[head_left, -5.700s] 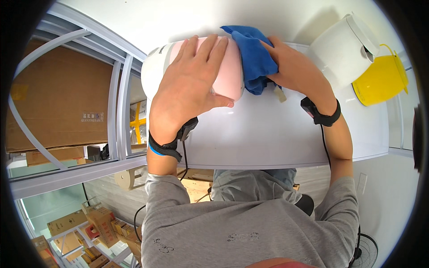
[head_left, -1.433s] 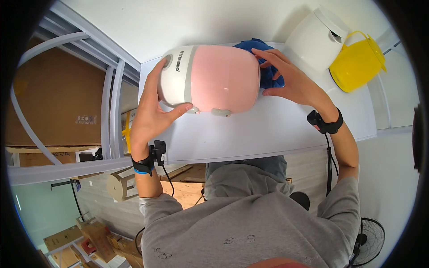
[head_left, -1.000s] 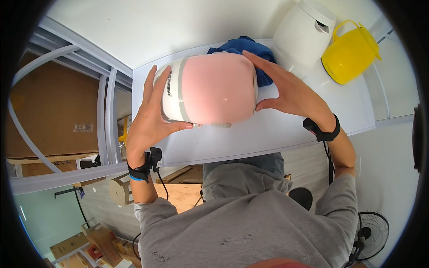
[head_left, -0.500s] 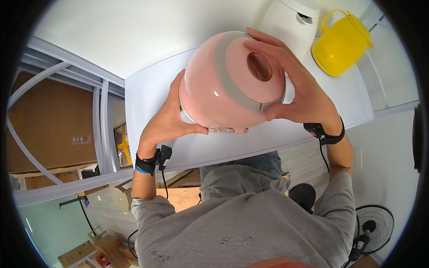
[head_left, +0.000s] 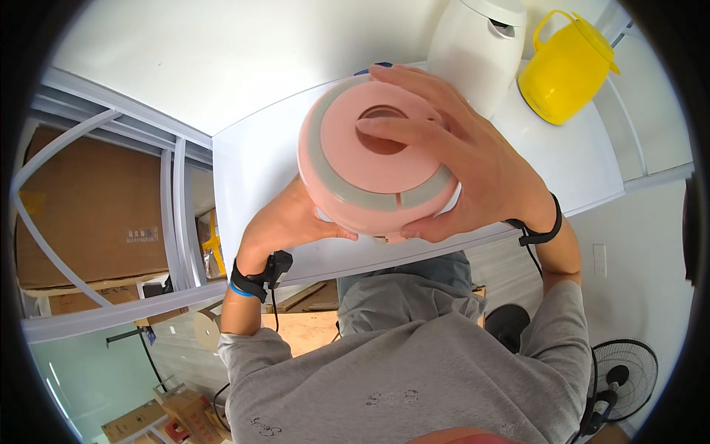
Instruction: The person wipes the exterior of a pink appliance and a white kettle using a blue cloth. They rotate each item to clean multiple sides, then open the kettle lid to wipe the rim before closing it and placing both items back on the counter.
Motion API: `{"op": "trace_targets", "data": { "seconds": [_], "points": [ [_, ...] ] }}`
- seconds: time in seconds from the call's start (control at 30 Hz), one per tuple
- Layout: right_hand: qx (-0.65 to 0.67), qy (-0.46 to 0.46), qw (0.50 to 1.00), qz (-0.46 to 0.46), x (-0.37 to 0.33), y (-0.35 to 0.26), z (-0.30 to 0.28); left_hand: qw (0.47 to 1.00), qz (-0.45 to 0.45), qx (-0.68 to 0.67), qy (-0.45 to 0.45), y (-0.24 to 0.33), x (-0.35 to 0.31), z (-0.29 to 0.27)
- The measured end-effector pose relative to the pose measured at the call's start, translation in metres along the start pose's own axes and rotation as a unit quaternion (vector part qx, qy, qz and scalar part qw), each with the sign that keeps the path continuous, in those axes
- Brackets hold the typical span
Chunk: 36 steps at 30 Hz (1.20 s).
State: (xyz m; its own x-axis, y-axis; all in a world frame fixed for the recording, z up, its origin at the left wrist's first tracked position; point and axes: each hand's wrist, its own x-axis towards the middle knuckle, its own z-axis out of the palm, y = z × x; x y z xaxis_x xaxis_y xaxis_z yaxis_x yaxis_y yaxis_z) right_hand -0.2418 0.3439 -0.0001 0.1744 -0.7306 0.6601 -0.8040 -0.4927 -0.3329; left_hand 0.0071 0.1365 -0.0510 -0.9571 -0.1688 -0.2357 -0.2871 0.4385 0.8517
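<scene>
Between my hands is a round pink electric cooker [head_left: 347,170], its lid with a grey ring and a dark recessed oval facing up toward me. My left hand [head_left: 285,218] cups its lower left side, the thumb along the front; the other fingers are hidden beneath or behind it. Over the right side spreads my right hand [head_left: 481,163], with one finger across the recess, others on the far rim and the thumb at the near edge. Small buttons below the front edge are mostly hidden. Whether the base touches the table cannot be seen.
The white table [head_left: 259,155] stands against a wall. At its back right are a white jug [head_left: 473,59] and a yellow jug [head_left: 566,70]. Left are a metal frame [head_left: 177,214] and a large cardboard box [head_left: 92,214]. A fan [head_left: 625,377] stands low on the right.
The pink cooker has tipped upright, so its lid now faces up, and it has moved slightly nearer me. My right hand has shifted left across the lid; the left has moved down with the cooker.
</scene>
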Motion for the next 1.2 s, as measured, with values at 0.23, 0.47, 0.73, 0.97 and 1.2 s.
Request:
{"op": "trace_targets", "data": {
  "seconds": [0.23,0.47,0.73,0.97,1.2],
  "points": [
    [-0.048,-0.063,0.997,0.013,-0.008,-0.005,-0.023,0.990,0.060,0.116,-0.047,0.007,0.008,0.007],
    [-0.104,-0.087,0.990,0.042,-0.024,-0.028,-0.053,0.990,0.064,0.116,-0.049,0.036,0.021,0.013],
    [-0.300,-0.050,0.951,0.049,-0.036,-0.061,-0.039,0.979,0.120,0.159,-0.051,0.056,0.069,0.056],
    [-0.388,-0.061,0.904,0.168,-0.052,-0.064,-0.060,0.959,0.258,0.116,-0.032,0.055,0.126,0.086],
    [-0.418,-0.068,0.880,0.217,-0.069,-0.057,-0.088,0.969,0.226,0.050,0.083,0.080,0.157,0.077]
  ]
}}
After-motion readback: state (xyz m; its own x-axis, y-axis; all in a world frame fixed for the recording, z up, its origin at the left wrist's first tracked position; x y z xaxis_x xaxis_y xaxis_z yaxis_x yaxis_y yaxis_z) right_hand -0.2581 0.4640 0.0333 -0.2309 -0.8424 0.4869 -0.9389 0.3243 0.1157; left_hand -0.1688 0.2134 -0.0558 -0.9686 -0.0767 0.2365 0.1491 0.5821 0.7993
